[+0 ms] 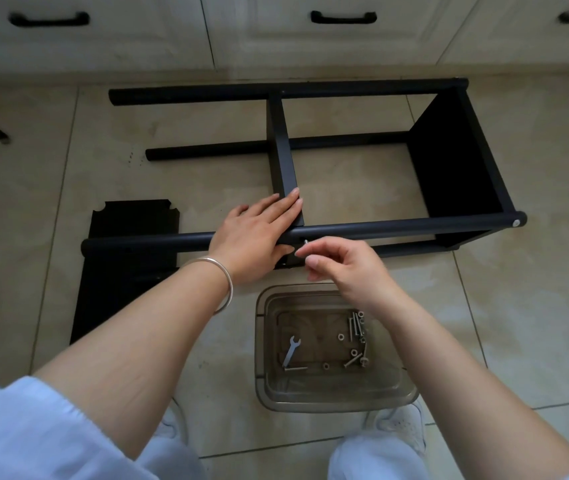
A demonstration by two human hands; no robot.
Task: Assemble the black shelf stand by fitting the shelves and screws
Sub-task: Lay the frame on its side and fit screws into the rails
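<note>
On the tiled floor (518,323), in front of the cabinets, the black shelf stand (345,140) lies on its side, its poles running left to right. The left hand (255,233) rests flat over the near pole (397,225) and the edge of the middle shelf (281,147), fingers straight and close together, holding the joint steady. The right hand (342,268) is just below that joint — its thumb and forefinger pinch a screw (305,242) whose long axis points away from the person, into the pole. So the hole is directly ahead of the fingertips, very near, and the right hand is the nearer one. A loose shelf (127,271) lies to the left under the pole. The clear tray (394,393) with spare screws and a wrench (291,349) sits close behind the right wrist, so room for pulling back is small, I think.
</note>
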